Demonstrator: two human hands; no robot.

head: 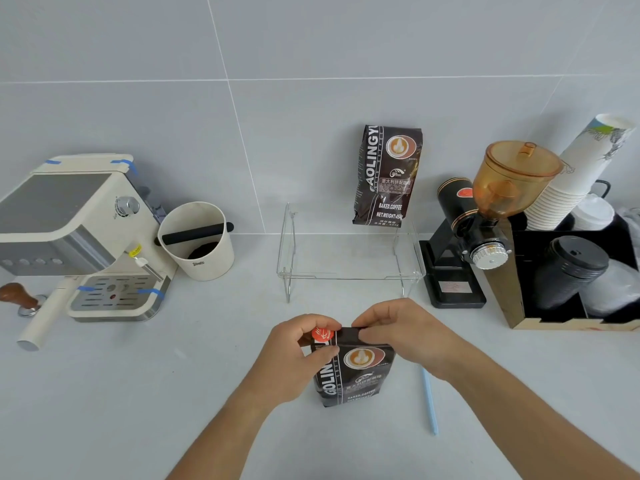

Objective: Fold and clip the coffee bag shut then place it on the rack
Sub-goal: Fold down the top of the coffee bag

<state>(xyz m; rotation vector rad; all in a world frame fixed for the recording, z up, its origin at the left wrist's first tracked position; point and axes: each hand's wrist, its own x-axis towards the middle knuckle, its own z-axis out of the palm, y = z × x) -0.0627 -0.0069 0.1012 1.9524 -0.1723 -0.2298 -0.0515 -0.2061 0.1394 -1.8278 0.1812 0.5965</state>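
Observation:
A dark brown coffee bag stands upright on the counter in front of me, its top folded down. My left hand pinches the top left corner, beside a round red sticker. My right hand grips the folded top edge from the right. A thin light-blue clip stick lies on the counter right of the bag, untouched. The clear acrylic rack stands behind the bag. A second, matching coffee bag stands on the rack's back right, leaning on the wall.
A cream espresso machine and a knock box stand at the left, with a tamper near the edge. A black grinder, stacked paper cups and a black organizer with lids fill the right.

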